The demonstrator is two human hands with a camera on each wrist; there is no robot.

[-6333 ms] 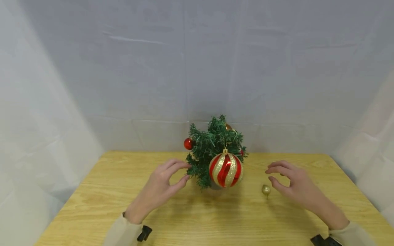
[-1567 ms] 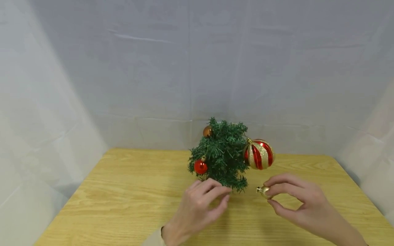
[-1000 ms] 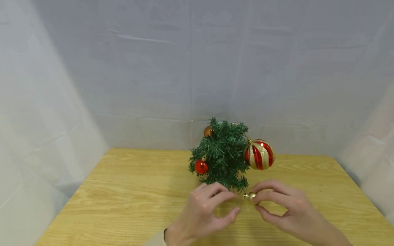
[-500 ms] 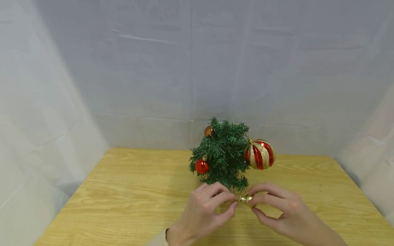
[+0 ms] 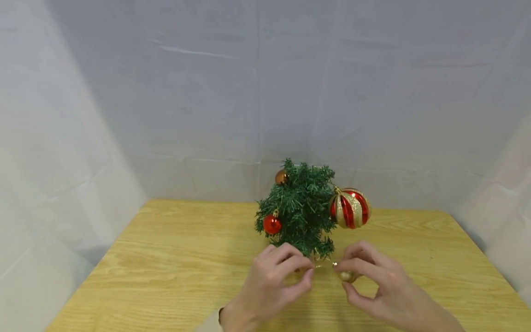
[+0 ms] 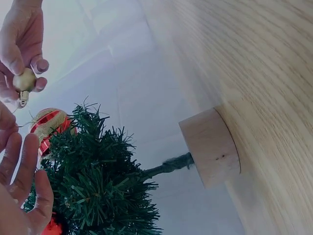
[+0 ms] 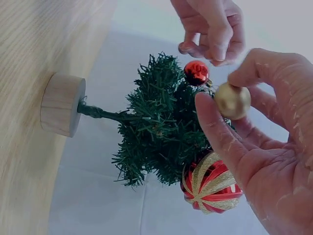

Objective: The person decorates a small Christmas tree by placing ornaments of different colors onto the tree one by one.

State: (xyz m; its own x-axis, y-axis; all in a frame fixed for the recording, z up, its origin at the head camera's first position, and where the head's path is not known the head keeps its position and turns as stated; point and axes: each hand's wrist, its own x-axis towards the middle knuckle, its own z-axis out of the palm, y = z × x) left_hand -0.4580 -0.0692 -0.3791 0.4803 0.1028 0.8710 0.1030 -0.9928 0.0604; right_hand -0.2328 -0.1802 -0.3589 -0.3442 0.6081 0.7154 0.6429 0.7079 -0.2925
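Between thumb and fingers, my right hand (image 5: 379, 281) pinches a small gold bauble (image 7: 233, 101) in front of the tree. Its metal cap (image 6: 23, 98) points toward my left hand. A thin gold string (image 5: 318, 266) runs from the cap side to my left hand (image 5: 275, 281), whose thumb and fingertip pinch its end. Just behind both hands stands a small artificial Christmas tree (image 5: 304, 207). A big red-and-gold striped bauble (image 5: 350, 208) hangs on its right side, a small red bauble (image 5: 272, 224) at lower left and a copper one (image 5: 280, 177) near the top.
The tree's round wooden base (image 6: 210, 147) stands on a light wooden table (image 5: 186, 240); in the head view it is hidden by hands and branches. A pale sheet (image 5: 207, 115) hangs behind the table and along its sides.
The tree has turned, bringing the striped bauble to the right. My right hand has taken the gold bauble off the table and met my left hand, which now draws the string out leftward.
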